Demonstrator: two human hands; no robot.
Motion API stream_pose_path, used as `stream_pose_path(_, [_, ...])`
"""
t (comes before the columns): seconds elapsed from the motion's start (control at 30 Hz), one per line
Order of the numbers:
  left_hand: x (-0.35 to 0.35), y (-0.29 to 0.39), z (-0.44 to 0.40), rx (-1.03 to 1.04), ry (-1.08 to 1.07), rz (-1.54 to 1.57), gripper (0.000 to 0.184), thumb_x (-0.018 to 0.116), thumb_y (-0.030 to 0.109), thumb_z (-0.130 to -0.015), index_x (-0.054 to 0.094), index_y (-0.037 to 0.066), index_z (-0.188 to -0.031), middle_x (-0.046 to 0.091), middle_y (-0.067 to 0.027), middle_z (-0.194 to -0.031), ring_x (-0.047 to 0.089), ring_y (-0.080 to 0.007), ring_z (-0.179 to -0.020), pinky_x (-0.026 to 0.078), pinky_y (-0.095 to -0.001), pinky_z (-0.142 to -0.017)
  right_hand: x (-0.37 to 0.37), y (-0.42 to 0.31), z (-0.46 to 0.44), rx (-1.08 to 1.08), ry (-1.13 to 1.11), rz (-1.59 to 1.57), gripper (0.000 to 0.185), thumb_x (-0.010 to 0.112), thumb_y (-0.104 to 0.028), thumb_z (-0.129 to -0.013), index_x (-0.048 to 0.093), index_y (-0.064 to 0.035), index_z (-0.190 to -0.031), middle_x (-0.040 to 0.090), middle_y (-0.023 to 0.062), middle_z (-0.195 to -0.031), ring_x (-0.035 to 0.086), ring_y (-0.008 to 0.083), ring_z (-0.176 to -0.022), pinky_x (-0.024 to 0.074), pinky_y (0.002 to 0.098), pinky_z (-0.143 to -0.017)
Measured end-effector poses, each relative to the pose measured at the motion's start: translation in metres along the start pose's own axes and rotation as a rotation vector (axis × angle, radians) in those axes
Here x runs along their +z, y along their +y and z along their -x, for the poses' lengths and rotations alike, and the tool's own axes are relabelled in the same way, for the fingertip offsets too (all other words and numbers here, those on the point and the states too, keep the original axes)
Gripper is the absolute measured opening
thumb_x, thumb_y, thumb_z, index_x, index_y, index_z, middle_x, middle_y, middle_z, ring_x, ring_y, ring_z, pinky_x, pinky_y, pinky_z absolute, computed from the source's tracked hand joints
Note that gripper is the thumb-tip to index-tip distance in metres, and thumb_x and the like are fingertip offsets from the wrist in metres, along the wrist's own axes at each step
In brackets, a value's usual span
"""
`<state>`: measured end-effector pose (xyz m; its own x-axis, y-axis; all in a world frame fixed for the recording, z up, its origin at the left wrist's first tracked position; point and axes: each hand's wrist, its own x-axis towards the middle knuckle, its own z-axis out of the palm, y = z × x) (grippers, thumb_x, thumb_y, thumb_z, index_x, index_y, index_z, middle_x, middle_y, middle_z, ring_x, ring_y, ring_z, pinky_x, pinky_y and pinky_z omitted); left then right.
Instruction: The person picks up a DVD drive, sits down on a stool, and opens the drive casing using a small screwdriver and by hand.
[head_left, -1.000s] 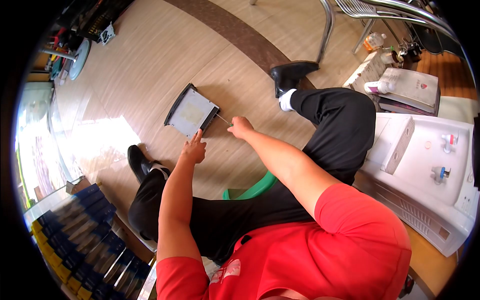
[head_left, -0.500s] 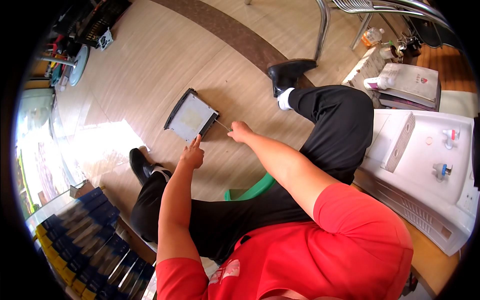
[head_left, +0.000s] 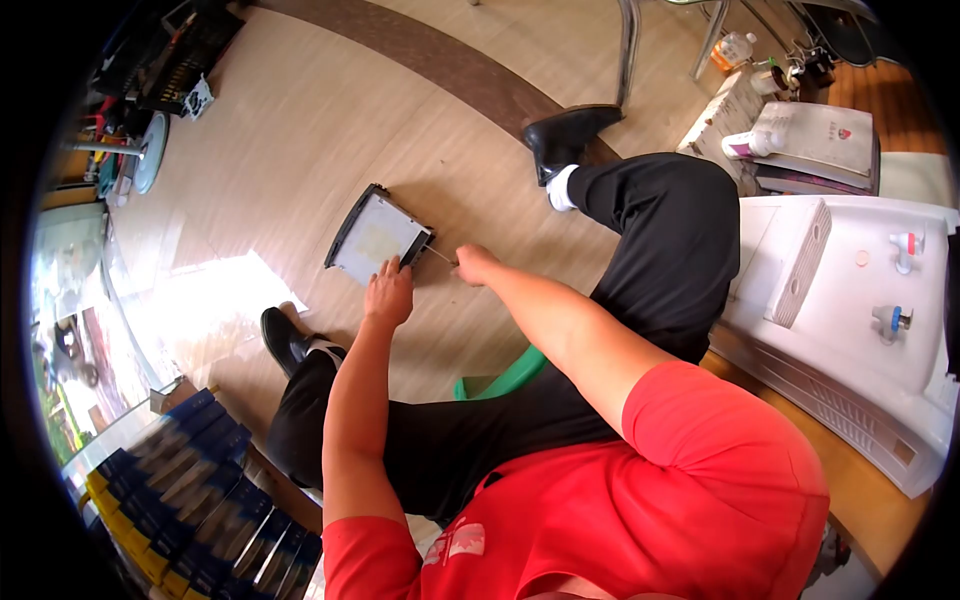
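A flat grey device with black ends [head_left: 376, 238] lies tilted on the tiled floor. My left hand [head_left: 388, 293] rests its fingertips on the device's near edge, its fingers stretched out. My right hand [head_left: 474, 265] is closed on a thin screwdriver [head_left: 440, 254], whose shaft reaches the black right end of the device. Most of the screwdriver's handle is hidden in my fingers.
A green plastic stool [head_left: 505, 378] is between my legs. On the right are a white water dispenser [head_left: 850, 290] and a box with a book [head_left: 815, 147]. Blue and yellow boxes [head_left: 190, 490] stand lower left; a metal chair [head_left: 627, 50] is above.
My left hand has shifted from pointing with an extended finger to laying several fingers at the device's edge. The view has moved slightly; my right hand still holds the screwdriver at the device.
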<state>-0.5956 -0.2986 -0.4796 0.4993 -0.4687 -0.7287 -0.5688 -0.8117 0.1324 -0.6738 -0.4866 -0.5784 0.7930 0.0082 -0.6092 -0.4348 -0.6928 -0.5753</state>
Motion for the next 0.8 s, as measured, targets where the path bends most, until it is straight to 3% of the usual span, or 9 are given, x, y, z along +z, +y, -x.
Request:
stream_pose_path(0.07, [0.004, 0.008, 0.003, 0.105, 0.284, -0.049, 0.044, 0.056, 0.015, -0.092, 0.052, 0.007, -0.134, 0.026, -0.0154, -0.156, 0.028, -0.0314, -0.144, 0.035, -0.051, -0.11, 0.006, 0.0, -0.003, 0.019, 0.049, 0.001, 0.031, 0.068, -0.029, -0.086, 0.071, -0.0001, -0.098, 0.069, 0.0225, -0.1, 0.066, 0.0373, -0.097, 0.0521, 0.0444, -0.087])
stream_pose_path(0.2, [-0.001, 0.017, -0.01, 0.137, 0.198, -0.104, 0.053, 0.057, 0.015, -0.091, 0.043, 0.01, -0.142, 0.022, -0.0147, -0.158, 0.025, -0.0314, -0.145, 0.032, -0.052, -0.111, 0.013, 0.0, -0.011, 0.051, -0.007, -0.046, 0.029, 0.066, -0.029, -0.086, 0.07, -0.0028, -0.098, 0.068, 0.021, -0.1, 0.065, 0.036, -0.098, 0.0514, 0.0435, -0.087])
stream_pose_path(0.5, [-0.002, 0.017, -0.024, 0.124, 0.009, -0.101, 0.044, 0.053, 0.014, -0.091, 0.056, 0.02, -0.135, 0.012, -0.0155, -0.161, 0.02, -0.03, -0.147, 0.028, -0.0509, -0.115, 0.003, -0.005, -0.002, -0.034, -0.018, 0.018, 0.028, 0.065, -0.027, -0.088, 0.07, -0.0022, -0.101, 0.068, 0.0221, -0.099, 0.066, 0.0344, -0.095, 0.0521, 0.0436, -0.085])
stream_pose_path(0.6, [-0.001, 0.018, -0.022, 0.164, -0.007, -0.097, 0.042, 0.05, 0.013, -0.091, 0.059, 0.019, -0.132, 0.012, -0.0151, -0.161, 0.02, -0.0297, -0.147, 0.027, -0.0512, -0.115, -0.002, -0.006, 0.006, 0.044, -0.045, -0.033, 0.027, 0.067, -0.026, -0.087, 0.07, -0.0006, -0.096, 0.069, 0.0223, -0.096, 0.069, 0.0311, -0.088, 0.0547, 0.0428, -0.077])
stream_pose_path(0.67, [0.0, 0.018, -0.02, 0.175, 0.003, -0.08, 0.04, 0.051, 0.014, -0.092, 0.06, 0.019, -0.131, 0.015, -0.0154, -0.16, 0.021, -0.0301, -0.147, 0.027, -0.0513, -0.115, -0.005, -0.007, 0.005, 0.163, -0.172, -0.068, 0.029, 0.068, -0.026, -0.087, 0.068, 0.0005, -0.099, 0.07, 0.0195, -0.09, 0.07, 0.0287, -0.078, 0.0571, 0.0408, -0.064])
stream_pose_path(0.8, [-0.017, 0.016, -0.012, 0.161, 0.04, -0.071, 0.04, 0.055, 0.019, -0.092, 0.059, 0.02, -0.132, 0.019, -0.0156, -0.159, 0.022, -0.0306, -0.147, 0.027, -0.0517, -0.115, 0.006, -0.006, 0.001, 0.122, -0.052, -0.23, 0.029, 0.065, -0.027, -0.09, 0.065, -0.0026, -0.105, 0.069, 0.0153, -0.083, 0.068, 0.0285, -0.067, 0.0575, 0.0387, -0.056])
